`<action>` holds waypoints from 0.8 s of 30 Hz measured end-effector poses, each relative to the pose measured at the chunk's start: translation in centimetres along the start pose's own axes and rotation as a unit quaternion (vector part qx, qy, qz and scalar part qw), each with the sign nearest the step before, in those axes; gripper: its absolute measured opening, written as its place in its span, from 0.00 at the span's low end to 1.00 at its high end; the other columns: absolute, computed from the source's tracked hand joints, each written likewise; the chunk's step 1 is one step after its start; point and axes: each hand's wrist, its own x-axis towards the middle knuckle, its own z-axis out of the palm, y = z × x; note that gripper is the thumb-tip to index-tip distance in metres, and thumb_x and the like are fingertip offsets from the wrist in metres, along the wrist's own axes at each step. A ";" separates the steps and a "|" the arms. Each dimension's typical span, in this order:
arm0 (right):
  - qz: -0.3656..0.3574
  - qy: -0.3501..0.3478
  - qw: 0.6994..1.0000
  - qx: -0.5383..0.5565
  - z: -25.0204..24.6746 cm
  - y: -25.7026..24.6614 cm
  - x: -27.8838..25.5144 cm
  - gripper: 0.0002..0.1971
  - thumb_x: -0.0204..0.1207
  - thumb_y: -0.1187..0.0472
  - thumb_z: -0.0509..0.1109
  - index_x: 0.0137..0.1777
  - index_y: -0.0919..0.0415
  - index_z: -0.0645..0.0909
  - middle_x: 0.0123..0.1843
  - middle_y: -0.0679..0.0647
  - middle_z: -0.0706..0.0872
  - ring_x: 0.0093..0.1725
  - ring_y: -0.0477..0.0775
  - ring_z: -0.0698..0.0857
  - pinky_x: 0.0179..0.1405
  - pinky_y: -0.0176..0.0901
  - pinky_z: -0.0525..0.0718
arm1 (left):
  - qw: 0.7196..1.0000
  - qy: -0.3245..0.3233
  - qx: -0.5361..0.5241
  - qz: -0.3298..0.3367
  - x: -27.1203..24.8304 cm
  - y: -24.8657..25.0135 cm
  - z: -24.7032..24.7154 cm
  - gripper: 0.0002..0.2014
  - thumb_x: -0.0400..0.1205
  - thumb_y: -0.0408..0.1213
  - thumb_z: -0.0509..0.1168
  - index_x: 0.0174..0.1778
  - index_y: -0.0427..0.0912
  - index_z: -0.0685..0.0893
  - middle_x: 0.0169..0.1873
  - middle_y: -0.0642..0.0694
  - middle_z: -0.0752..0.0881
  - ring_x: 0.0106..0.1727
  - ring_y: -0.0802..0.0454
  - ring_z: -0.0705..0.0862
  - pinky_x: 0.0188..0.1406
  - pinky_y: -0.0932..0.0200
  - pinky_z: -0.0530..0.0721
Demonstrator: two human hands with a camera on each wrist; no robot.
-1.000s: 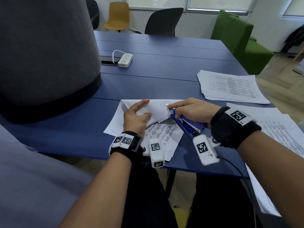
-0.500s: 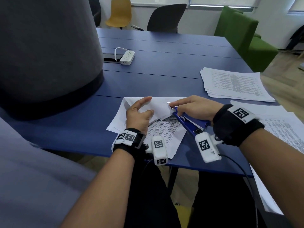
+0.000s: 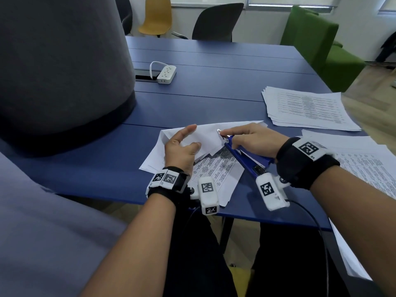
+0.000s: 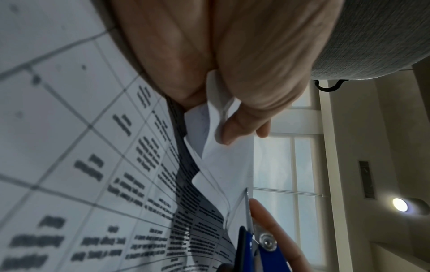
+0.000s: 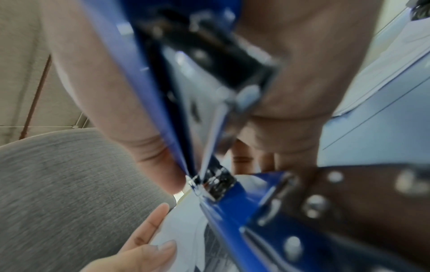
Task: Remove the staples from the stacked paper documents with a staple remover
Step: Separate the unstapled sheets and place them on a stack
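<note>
A stapled paper document (image 3: 214, 170) with printed tables lies at the near edge of the blue table (image 3: 214, 93). Its top sheets (image 3: 205, 136) are folded back. My left hand (image 3: 180, 148) pinches those white sheets (image 4: 209, 128) between thumb and fingers. My right hand (image 3: 246, 139) grips a blue staple remover (image 3: 246, 160). The remover's metal tip (image 3: 218, 131) sits at the corner of the folded sheets. In the right wrist view the metal tip (image 5: 214, 182) touches the paper corner, with my left hand (image 5: 144, 239) just below it. The staple itself is not visible.
A stack of printed papers (image 3: 306, 108) lies at the back right, and more sheets (image 3: 364, 166) overhang the table's right edge. A white power strip (image 3: 166, 74) sits mid-table. A large grey felt-covered object (image 3: 60, 71) fills the left. Chairs and a green sofa stand behind.
The head view has shifted slightly. Both hands keep the same holds, and the remover's tip stays at the paper corner.
</note>
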 end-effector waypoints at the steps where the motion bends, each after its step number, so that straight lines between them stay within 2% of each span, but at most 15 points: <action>1: -0.005 0.002 1.000 0.002 0.1 0.0 0.0 0.21 0.80 0.65 0.66 0.69 0.45 0.86 0.64 0.47 0.89 0.64 0.46 0.83 0.48 0.13 0.73 | 1.000 0.000 0.001 -0.003 0.0 0.0 0.0 0.26 0.68 0.23 0.72 0.55 0.57 0.93 0.66 0.40 0.88 0.57 0.34 0.91 0.60 0.29 0.88; 2: -0.011 0.008 1.000 0.003 0.1 0.1 -0.1 0.22 0.79 0.65 0.67 0.68 0.44 0.86 0.64 0.46 0.89 0.65 0.47 0.83 0.54 0.17 0.75 | 1.000 0.000 0.000 -0.006 0.0 0.1 -0.1 0.26 0.67 0.23 0.72 0.55 0.57 0.93 0.66 0.39 0.89 0.56 0.34 0.92 0.60 0.29 0.88; 4: -0.021 0.024 0.999 0.009 0.2 0.3 0.1 0.22 0.78 0.65 0.67 0.66 0.42 0.87 0.63 0.46 0.89 0.64 0.50 0.84 0.67 0.34 0.80 | 1.000 -0.008 -0.009 -0.013 0.0 0.2 -0.1 0.26 0.70 0.20 0.71 0.53 0.56 0.94 0.64 0.36 0.89 0.52 0.37 0.92 0.60 0.27 0.88; 5: -0.024 0.024 0.999 0.011 0.3 0.4 0.3 0.21 0.78 0.65 0.66 0.65 0.42 0.87 0.63 0.46 0.89 0.65 0.51 0.84 0.70 0.40 0.80 | 1.000 -0.013 -0.013 -0.017 0.0 0.2 -0.1 0.26 0.72 0.17 0.70 0.53 0.54 0.94 0.63 0.35 0.89 0.51 0.37 0.92 0.60 0.27 0.87; 6: -0.022 0.020 1.000 0.009 0.3 0.4 0.3 0.21 0.78 0.64 0.66 0.65 0.42 0.87 0.64 0.45 0.89 0.65 0.51 0.84 0.70 0.40 0.80 | 1.000 -0.015 -0.017 -0.020 0.0 0.3 -0.1 0.26 0.74 0.15 0.69 0.52 0.53 0.93 0.63 0.34 0.89 0.50 0.37 0.91 0.60 0.26 0.87; 9: -0.009 0.014 1.000 -0.009 0.3 0.1 0.2 0.21 0.79 0.63 0.66 0.67 0.42 0.86 0.67 0.41 0.85 0.67 0.46 0.81 0.62 0.33 0.75 | 1.000 -0.016 -0.013 -0.021 -0.1 0.4 -0.1 0.27 0.74 0.14 0.68 0.52 0.53 0.93 0.64 0.34 0.89 0.52 0.36 0.91 0.60 0.27 0.87; 12: -0.012 0.023 0.999 -0.026 0.3 0.1 0.0 0.19 0.82 0.59 0.65 0.70 0.45 0.84 0.68 0.40 0.84 0.68 0.44 0.79 0.63 0.32 0.70 | 1.000 -0.011 0.005 -0.019 -0.1 0.3 0.0 0.26 0.72 0.18 0.70 0.53 0.55 0.93 0.64 0.37 0.89 0.52 0.36 0.92 0.60 0.27 0.88; 16: 0.014 0.072 0.985 -0.155 1.2 -0.4 -0.4 0.18 0.83 0.50 0.62 0.70 0.52 0.79 0.58 0.54 0.85 0.55 0.55 0.78 0.52 0.41 0.71 | 0.999 -0.014 0.029 -0.010 -0.2 0.2 0.0 0.27 0.67 0.24 0.71 0.54 0.59 0.93 0.63 0.44 0.90 0.51 0.37 0.92 0.60 0.26 0.87; 18: 0.003 0.089 0.974 -0.206 1.4 -1.1 -0.5 0.16 0.82 0.52 0.63 0.65 0.58 0.82 0.59 0.58 0.87 0.57 0.59 0.80 0.53 0.45 0.75 | 0.999 -0.014 0.032 -0.009 -0.2 0.2 0.0 0.26 0.67 0.24 0.71 0.54 0.59 0.93 0.63 0.44 0.90 0.55 0.35 0.92 0.60 0.29 0.88; 20: -0.019 0.099 0.964 -0.247 1.7 -1.6 -0.5 0.12 0.80 0.55 0.64 0.57 0.59 0.84 0.53 0.57 0.87 0.58 0.63 0.81 0.54 0.48 0.77 | 0.999 -0.013 0.035 -0.014 -0.1 0.2 0.0 0.26 0.68 0.25 0.71 0.54 0.59 0.93 0.60 0.44 0.92 0.53 0.36 0.93 0.59 0.30 0.89; 22: -0.035 0.116 0.951 -0.284 2.1 -1.6 -0.3 0.05 0.78 0.58 0.63 0.43 0.56 0.79 0.39 0.51 0.80 0.52 0.64 0.80 0.44 0.48 0.73 | 0.999 -0.018 0.040 -0.020 -0.1 0.2 -0.1 0.26 0.68 0.25 0.71 0.55 0.60 0.93 0.51 0.43 0.94 0.45 0.39 0.91 0.57 0.26 0.88; 24: -0.040 0.131 0.941 -0.308 2.6 -1.6 -0.3 0.07 0.76 0.60 0.64 0.37 0.53 0.70 0.38 0.50 0.72 0.47 0.61 0.77 0.41 0.45 0.67 | 0.998 -0.024 0.042 -0.027 -0.2 0.3 -0.1 0.27 0.68 0.26 0.71 0.55 0.61 0.92 0.42 0.42 0.92 0.41 0.41 0.85 0.57 0.21 0.85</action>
